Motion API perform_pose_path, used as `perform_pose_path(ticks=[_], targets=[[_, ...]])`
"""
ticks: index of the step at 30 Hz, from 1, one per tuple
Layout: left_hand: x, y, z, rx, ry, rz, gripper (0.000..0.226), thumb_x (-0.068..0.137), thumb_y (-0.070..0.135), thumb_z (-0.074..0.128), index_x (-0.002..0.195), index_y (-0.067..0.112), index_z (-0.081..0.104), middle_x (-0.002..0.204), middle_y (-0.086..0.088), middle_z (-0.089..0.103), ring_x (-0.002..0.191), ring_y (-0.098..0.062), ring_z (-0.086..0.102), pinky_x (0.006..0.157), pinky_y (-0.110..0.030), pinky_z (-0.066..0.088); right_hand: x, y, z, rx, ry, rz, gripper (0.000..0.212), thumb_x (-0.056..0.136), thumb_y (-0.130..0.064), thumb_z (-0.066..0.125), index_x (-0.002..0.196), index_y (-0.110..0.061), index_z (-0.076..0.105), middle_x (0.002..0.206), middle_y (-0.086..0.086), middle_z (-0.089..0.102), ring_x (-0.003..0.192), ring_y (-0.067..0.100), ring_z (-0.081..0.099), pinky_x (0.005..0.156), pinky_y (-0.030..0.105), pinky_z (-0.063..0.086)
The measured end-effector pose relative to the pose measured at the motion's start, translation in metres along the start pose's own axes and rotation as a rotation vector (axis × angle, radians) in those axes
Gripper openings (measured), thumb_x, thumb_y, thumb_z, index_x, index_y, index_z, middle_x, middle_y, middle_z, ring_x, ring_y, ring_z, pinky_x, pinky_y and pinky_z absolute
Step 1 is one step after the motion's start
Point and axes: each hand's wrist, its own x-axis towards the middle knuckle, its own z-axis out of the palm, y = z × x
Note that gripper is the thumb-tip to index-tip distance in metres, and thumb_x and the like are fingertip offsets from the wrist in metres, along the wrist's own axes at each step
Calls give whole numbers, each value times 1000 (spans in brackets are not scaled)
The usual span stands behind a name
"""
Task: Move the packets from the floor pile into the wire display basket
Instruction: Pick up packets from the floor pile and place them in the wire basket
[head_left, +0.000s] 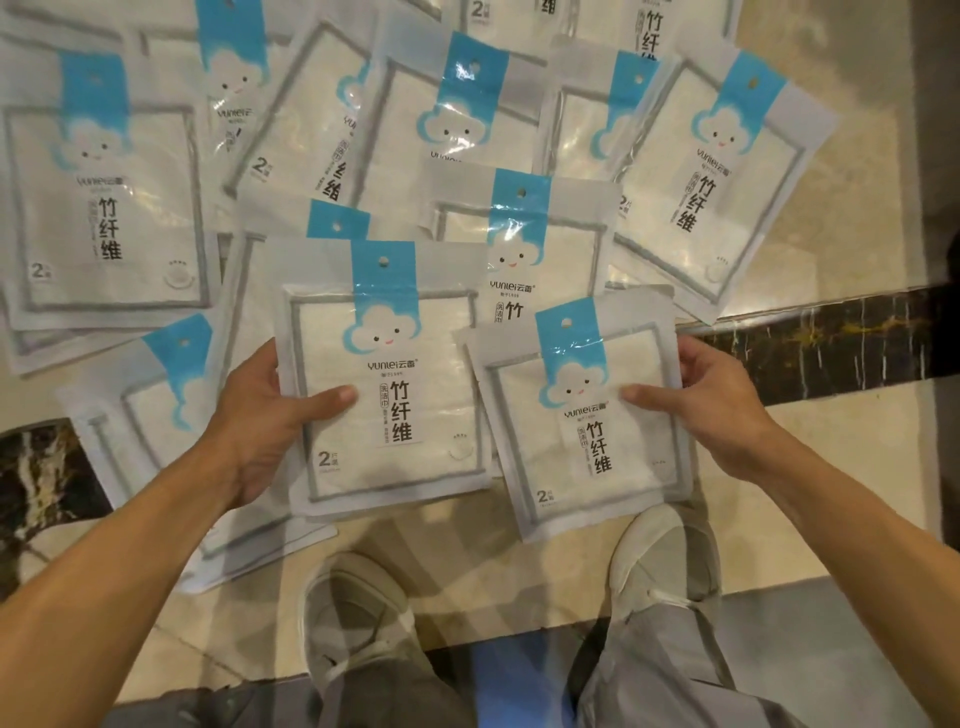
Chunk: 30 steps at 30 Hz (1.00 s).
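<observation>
The left hand (260, 415) grasps one packet (384, 410); the right hand (711, 410) grasps another packet (597, 457), above the pile (104, 208) on the floor (857, 467).

This looks like a shop floor, or its stockroom. Many identical retail packets (104, 187) of bamboo-fibre cleaning cloths lie spread in overlapping layers, each with a blue header strip, a cloud mascot, brand lettering and a punched hang hole for a display hook. They rest on a polished beige stone floor (857, 467) inlaid with a dark veined marble band (831, 343), a commercial finish.
</observation>
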Motion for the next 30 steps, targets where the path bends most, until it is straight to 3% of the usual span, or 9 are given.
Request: perform_pose_path(ticks=[5,9,13,16,20,23,25,30], targets=[[-16,7,-7,-56,25,21,56,74,-4,78,120,24,63,108,3,78,103,-18,74,81,-33,63,-10,-33,-13,156,-52,-61,54,71,-14,78,123,-19,64,109,3,78,97,22,77,78,38,65],[-41,32,-22,-156,57,38,68,71,-2,77,135,14,58,120,-5,74,109,-21,72,90,-37,61,-32,-73,-26,175,-38,-101,64,56,-32,84,115,-30,63,108,2,79,95,23,77,74,40,65],[-82,78,-41,-249,44,52,68,71,-2,74,136,11,56,118,-8,75,107,-23,73,81,-34,63,-69,-130,-37,198,-44,-133,50,79,-13,77,125,-25,62,116,7,77,103,30,75,83,50,63],[-121,120,-60,-296,45,83,67,71,-2,74,135,10,57,120,-10,74,107,-26,73,82,-38,63,-108,-184,-44,194,-63,-138,48,88,-4,71,132,-18,60,118,10,76,105,33,75,82,55,62],[-188,186,-92,-370,41,131,66,67,-2,74,131,9,58,119,-15,74,103,-29,74,76,-39,64,-178,-272,-52,179,-116,-157,40,91,-3,68,125,-22,61,113,6,78,98,28,77,72,44,65],[-246,241,-123,-389,11,143,92,48,16,100,131,11,58,122,-17,72,106,-34,73,79,-49,63,-236,-343,-55,143,-151,-203,43,89,-2,69,129,-15,61,111,9,78,97,28,77,69,40,65],[-291,280,-145,-396,-10,151,109,39,29,104,136,12,55,124,-17,71,111,-39,70,83,-58,60,-280,-391,-55,126,-180,-224,44,85,-5,70,127,-14,61,111,11,78,98,31,77,73,43,65],[-418,367,-206,-477,24,230,112,36,29,105,134,11,55,125,-20,70,112,-43,69,85,-61,59,-407,-506,-51,82,-235,-265,33,91,1,67,120,-15,65,110,16,77,97,35,76,81,54,62]])
